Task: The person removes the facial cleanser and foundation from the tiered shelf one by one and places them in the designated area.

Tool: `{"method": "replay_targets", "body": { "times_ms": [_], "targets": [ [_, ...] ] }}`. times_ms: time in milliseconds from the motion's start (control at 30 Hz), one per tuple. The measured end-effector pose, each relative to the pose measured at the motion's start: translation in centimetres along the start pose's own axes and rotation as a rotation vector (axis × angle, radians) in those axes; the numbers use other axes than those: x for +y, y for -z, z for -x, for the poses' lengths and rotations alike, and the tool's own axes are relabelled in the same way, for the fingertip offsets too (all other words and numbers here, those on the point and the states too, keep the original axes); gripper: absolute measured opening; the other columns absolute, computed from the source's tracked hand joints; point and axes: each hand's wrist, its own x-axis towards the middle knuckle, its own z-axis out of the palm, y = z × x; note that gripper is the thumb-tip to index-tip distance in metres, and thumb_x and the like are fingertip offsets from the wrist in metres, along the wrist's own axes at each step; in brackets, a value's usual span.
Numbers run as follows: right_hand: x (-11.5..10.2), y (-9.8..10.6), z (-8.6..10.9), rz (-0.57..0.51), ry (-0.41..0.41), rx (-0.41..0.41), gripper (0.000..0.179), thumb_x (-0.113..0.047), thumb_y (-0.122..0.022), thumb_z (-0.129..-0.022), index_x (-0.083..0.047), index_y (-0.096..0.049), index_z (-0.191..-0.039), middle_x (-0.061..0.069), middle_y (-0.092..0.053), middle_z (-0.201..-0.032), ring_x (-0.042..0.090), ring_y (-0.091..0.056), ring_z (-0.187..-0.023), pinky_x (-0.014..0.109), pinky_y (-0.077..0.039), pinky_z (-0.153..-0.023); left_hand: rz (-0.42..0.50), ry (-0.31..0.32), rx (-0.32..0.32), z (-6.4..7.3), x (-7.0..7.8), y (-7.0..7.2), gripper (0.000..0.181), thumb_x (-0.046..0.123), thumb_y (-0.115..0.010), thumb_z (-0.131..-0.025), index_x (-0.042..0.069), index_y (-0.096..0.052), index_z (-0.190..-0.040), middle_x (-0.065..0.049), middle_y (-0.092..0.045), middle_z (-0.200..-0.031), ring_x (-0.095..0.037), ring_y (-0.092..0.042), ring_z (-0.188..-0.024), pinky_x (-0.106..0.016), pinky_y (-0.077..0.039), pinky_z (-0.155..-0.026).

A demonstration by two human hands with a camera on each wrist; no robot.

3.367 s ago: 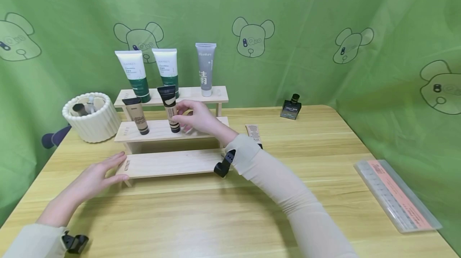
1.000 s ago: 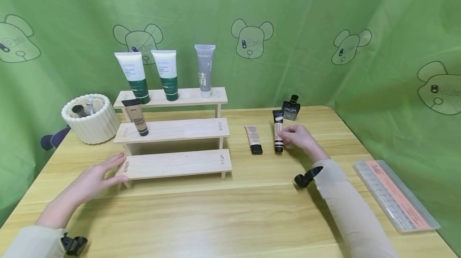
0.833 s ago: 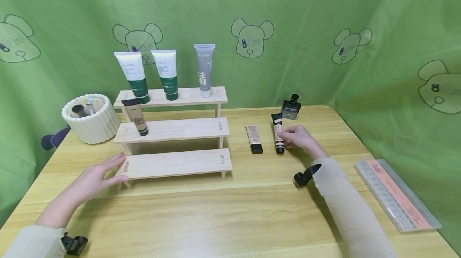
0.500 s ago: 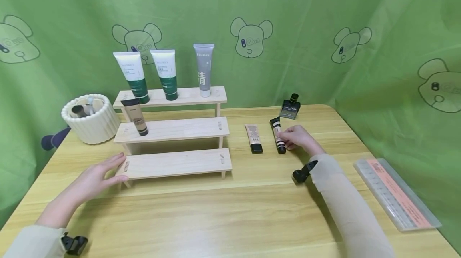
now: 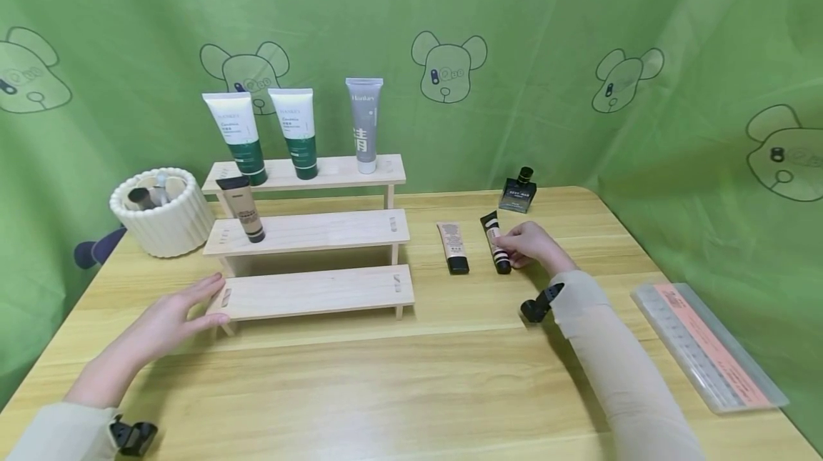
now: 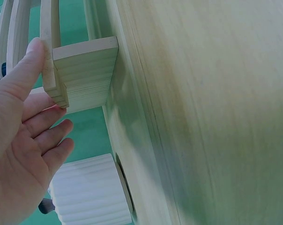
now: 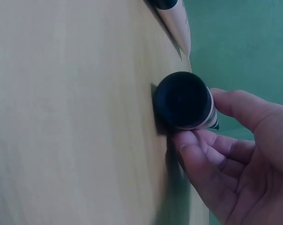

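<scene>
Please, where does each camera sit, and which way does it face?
Head: on the head, facing forward and down at the stepped pale wooden shelf; left hand, right hand and pale sleeves show.
Left wrist: on that wrist, facing the shelf's end and white ribbed round container; left hand shows.
Right wrist: on that wrist, facing the beige-and-black striped tube end-on; right hand shows.
Head and right wrist share the tube.
</scene>
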Motion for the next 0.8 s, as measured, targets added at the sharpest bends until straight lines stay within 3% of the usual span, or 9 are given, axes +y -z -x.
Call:
{"method": "replay_targets", "body": {
  "times_ms": [500, 667, 800],
  "targets": [
    [0.1, 0.5, 0.2, -0.055, -0.007, -0.024, 0.039, -0.025, -0.06, -0.091, 0.012, -0.056, -0.103, 0.006, -0.06, -0.069, 0.012, -0.058, -0.055, 0.027, -0.055, -0.056, -0.005, 0.009, -0.008, -0.2, -0.2, -0.1, 0.069, 0.036, -0.065, -0.084, -0.009, -0.042, -0.131, -0.032, -0.034, -0.135, -0.052, -0.035, -0.118, -0.064, -0.029, -0.093],
    [-0.4, 1.1, 0.6, -0.041, 0.052, -0.021, 0.039, -0.023, -0.059, -0.091, 0.013, -0.054, -0.107, 0.011, -0.062, -0.075, 0.016, -0.06, -0.062, 0.03, -0.056, -0.061, -0.002, 0.006, -0.007, -0.2, -0.2, -0.1, 0.069, 0.036, -0.065, -0.084, -0.009, -0.042, -0.131, -0.032, -0.034, -0.135, -0.052, -0.035, -0.118, -0.064, -0.029, -0.093],
    [-1.7, 1.8, 1.4, 0.009, 0.139, 0.01, 0.039, -0.021, -0.058, -0.092, 0.013, -0.053, -0.11, 0.022, -0.061, -0.088, 0.027, -0.062, -0.074, 0.039, -0.055, -0.071, 0.0, 0.005, -0.007, -0.2, -0.1, -0.1, 0.069, 0.035, -0.065, -0.084, -0.009, -0.042, -0.131, -0.032, -0.034, -0.135, -0.052, -0.035, -0.118, -0.064, -0.029, -0.093]
  ]
}}
